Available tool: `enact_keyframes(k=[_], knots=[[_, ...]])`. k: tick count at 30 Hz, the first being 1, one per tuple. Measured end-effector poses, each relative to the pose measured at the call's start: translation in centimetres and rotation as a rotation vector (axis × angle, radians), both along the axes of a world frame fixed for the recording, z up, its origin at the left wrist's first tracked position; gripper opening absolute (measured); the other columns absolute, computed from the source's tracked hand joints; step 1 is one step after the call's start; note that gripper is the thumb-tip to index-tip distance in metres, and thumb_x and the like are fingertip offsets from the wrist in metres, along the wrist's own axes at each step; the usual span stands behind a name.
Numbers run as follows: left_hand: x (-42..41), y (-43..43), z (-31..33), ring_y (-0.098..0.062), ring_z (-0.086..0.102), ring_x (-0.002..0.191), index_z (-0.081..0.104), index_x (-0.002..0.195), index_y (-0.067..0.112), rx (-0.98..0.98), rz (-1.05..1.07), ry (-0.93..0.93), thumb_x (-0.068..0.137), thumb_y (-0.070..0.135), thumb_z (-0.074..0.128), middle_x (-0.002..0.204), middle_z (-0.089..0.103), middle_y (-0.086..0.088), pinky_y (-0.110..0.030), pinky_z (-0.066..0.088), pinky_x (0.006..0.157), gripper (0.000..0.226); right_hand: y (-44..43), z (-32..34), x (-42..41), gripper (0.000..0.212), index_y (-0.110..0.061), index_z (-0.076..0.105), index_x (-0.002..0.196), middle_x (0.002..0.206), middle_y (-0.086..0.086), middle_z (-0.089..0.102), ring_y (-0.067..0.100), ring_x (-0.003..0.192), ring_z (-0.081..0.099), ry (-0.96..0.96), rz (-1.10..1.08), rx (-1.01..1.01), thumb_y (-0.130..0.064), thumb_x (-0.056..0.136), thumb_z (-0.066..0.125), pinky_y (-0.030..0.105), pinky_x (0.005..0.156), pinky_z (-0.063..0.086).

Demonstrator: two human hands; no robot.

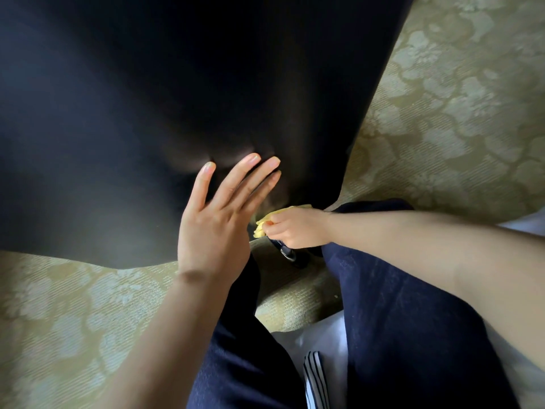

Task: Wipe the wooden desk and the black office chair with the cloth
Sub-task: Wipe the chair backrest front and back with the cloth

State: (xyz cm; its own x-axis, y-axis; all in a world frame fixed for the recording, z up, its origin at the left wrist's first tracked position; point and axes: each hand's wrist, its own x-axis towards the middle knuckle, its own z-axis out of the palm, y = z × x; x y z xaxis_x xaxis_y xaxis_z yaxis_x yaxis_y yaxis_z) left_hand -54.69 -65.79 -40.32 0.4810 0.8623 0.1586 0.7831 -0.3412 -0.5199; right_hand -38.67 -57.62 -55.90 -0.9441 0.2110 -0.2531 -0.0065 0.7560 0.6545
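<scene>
The black office chair (147, 98) fills the upper left of the head view, seen from very close as a broad dark padded surface. My left hand (218, 216) rests flat against its lower part, fingers spread, holding nothing. My right hand (298, 227) is lower, under the chair's edge, with its fingers pinched on a bunched yellow cloth (265, 224). The cloth touches the underside of the chair near a dark caster or base part (287, 255). The wooden desk is out of view.
Olive-green carpet with a pale floral pattern (457, 98) covers the floor around the chair. My legs in dark blue trousers (398, 320) take up the lower middle, with something white and striped (315, 376) between them.
</scene>
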Motion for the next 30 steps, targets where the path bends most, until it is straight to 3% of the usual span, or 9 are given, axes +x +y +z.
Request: enact_keyframes(k=[4, 10, 13, 15, 18, 20, 26, 28, 30], knots=[[-0.1, 0.0, 0.0, -0.013, 0.007, 0.145, 0.015, 0.153, 0.025, 0.003, 0.002, 0.007, 0.086, 0.013, 0.043, 0.158, 0.001, 0.011, -0.041, -0.015, 0.115, 0.073, 0.1, -0.6, 2.2, 0.032, -0.025, 0.075, 0.092, 0.115, -0.011, 0.063, 0.01, 0.124, 0.047, -0.182, 0.103, 0.141, -0.009, 0.081, 0.049, 0.029, 0.108, 0.035], [-0.2, 0.2, -0.1, -0.011, 0.007, 0.144, 0.016, 0.153, 0.026, -0.016, 0.036, 0.003, 0.08, 0.015, 0.057, 0.157, 0.0, 0.012, -0.039, -0.017, 0.115, 0.084, 1.7, 2.5, 9.5, 0.026, -0.019, 0.071, 0.108, 0.14, -0.003, 0.049, 0.025, 0.14, 0.025, -0.453, 0.084, 0.148, -0.019, 0.084, 0.065, 0.039, 0.114, 0.023], [0.0, 0.3, -0.2, -0.012, 0.007, 0.145, 0.017, 0.153, 0.026, -0.026, 0.044, 0.009, 0.078, 0.014, 0.06, 0.157, 0.002, 0.012, -0.039, -0.017, 0.115, 0.087, 3.8, 4.6, 12.2, 0.01, -0.026, 0.077, 0.08, 0.107, -0.01, 0.068, 0.021, 0.126, 0.044, -0.257, 0.124, 0.2, -0.027, 0.07, 0.074, 0.036, 0.108, 0.028], [0.1, 0.3, -0.3, -0.012, 0.007, 0.145, 0.017, 0.152, 0.026, -0.02, 0.047, 0.022, 0.078, 0.015, 0.061, 0.158, 0.002, 0.011, -0.04, -0.017, 0.115, 0.087, 4.7, 6.3, 13.0, 0.009, -0.018, 0.074, 0.062, 0.081, -0.006, 0.068, 0.023, 0.106, 0.048, -0.049, 0.14, 0.143, -0.015, 0.07, 0.07, 0.034, 0.099, 0.03], [0.1, 0.3, -0.4, -0.012, 0.009, 0.145, 0.02, 0.152, 0.025, -0.018, 0.045, 0.008, 0.076, 0.014, 0.062, 0.158, 0.006, 0.011, -0.04, -0.016, 0.116, 0.087, 5.6, 8.5, 13.9, 0.034, -0.006, 0.067, 0.063, 0.073, 0.002, 0.062, 0.024, 0.093, 0.054, 0.286, 0.178, 0.121, 0.008, 0.084, 0.044, 0.032, 0.09, 0.036], [0.2, 0.4, -0.4, -0.012, 0.01, 0.144, 0.022, 0.152, 0.025, -0.019, 0.04, -0.002, 0.075, 0.014, 0.063, 0.158, 0.008, 0.011, -0.039, -0.016, 0.116, 0.088, 5.6, 10.6, 14.3, 0.029, -0.004, 0.064, 0.07, 0.076, 0.005, 0.061, 0.024, 0.093, 0.054, 0.407, 0.182, 0.057, 0.008, 0.088, 0.045, 0.032, 0.089, 0.038], [0.0, 0.4, -0.5, -0.013, 0.002, 0.145, 0.017, 0.152, 0.026, -0.003, 0.045, 0.033, 0.077, 0.017, 0.061, 0.158, 0.001, 0.011, -0.04, -0.016, 0.115, 0.088, 4.6, 12.3, 12.7, 0.025, -0.012, 0.07, 0.087, 0.085, -0.002, 0.063, 0.016, 0.092, 0.059, 0.382, 0.196, 0.001, -0.005, 0.096, 0.048, 0.026, 0.087, 0.042], [0.0, 0.4, -0.5, -0.013, -0.003, 0.145, 0.013, 0.153, 0.026, 0.003, 0.05, 0.055, 0.079, 0.019, 0.058, 0.158, -0.005, 0.01, -0.041, -0.018, 0.115, 0.088, 3.7, 10.2, 11.2, 0.03, -0.03, 0.072, 0.085, 0.085, -0.015, 0.064, 0.001, 0.09, 0.057, 0.344, 0.09, -0.063, -0.012, 0.092, 0.048, 0.017, 0.084, 0.044], [0.1, 0.3, -0.5, -0.013, -0.002, 0.145, 0.01, 0.153, 0.026, 0.007, 0.053, 0.076, 0.081, 0.021, 0.055, 0.157, -0.008, 0.009, -0.042, -0.019, 0.114, 0.086, 2.8, 8.0, 9.3, 0.028, -0.051, 0.067, 0.076, 0.077, -0.032, 0.061, -0.016, 0.078, 0.053, 0.36, -0.165, -0.159, -0.041, 0.081, 0.042, 0.002, 0.074, 0.039]])
